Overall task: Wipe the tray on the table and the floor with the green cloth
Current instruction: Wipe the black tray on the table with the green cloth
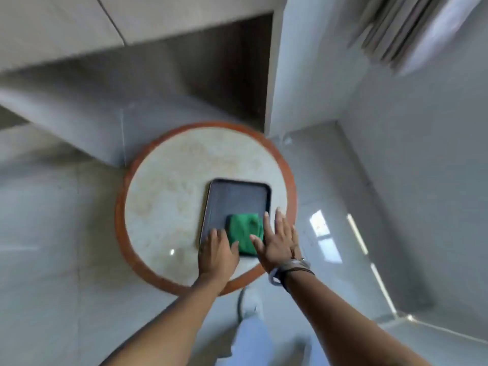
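**Green cloth on the tray, both hands at its near end**

Green cloth (245,232) lies bunched on the near right part of the dark rectangular tray (237,199), covering that corner while the far half of the tray shows bare. The tray sits flat on the round table (169,196), toward the table's right and near side; the table has a pale stone-like top and a reddish-brown rim.

The left hand (217,253) rests on the tray's near left corner, just left of the cloth, with fingers curled loosely downward and the thumb reaching toward the cloth's edge; whether it grips the tray rim cannot be told. The right hand (280,241) is at the tray's right edge beside the cloth, palm down, fingers spread wide and straight, holding nothing; its thumb lies against the cloth's right side. Bands (293,268) circle the right wrist.

Grey glossy floor (52,260) surrounds the table. A shoe (249,302) shows on the floor just near of the table.
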